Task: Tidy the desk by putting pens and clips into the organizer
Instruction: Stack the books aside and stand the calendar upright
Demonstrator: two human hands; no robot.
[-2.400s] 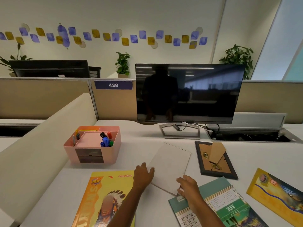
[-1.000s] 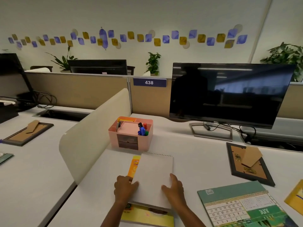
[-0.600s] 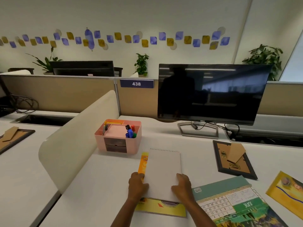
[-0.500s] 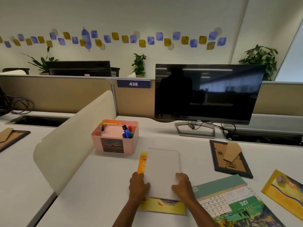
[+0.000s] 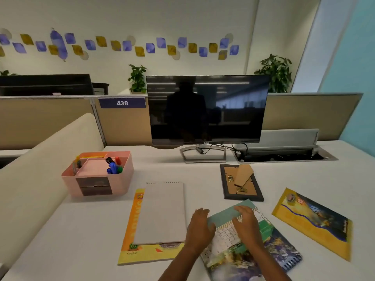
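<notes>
A pink desk organizer (image 5: 125,180) stands at the left of the white desk, with several coloured markers (image 5: 113,166) upright in its right compartment and clips (image 5: 76,165) in its left one. A grey spiral notepad (image 5: 162,211) lies on a yellow book (image 5: 129,230) in front of it. My left hand (image 5: 199,228) rests at the left edge of a green spiral calendar (image 5: 251,250). My right hand (image 5: 246,224) lies flat on the calendar's upper part. Both hands have fingers spread and hold nothing.
A dark monitor (image 5: 207,110) stands at the back centre. A black picture frame (image 5: 241,183) lies face down right of the notepad. A yellow booklet (image 5: 312,222) lies at the far right. A cream divider (image 5: 40,165) borders the desk on the left; a cable tray (image 5: 284,155) sits behind.
Both hands have left the grey notepad, which stays on the yellow book, and moved right onto the green calendar. The view has swung to the right.
</notes>
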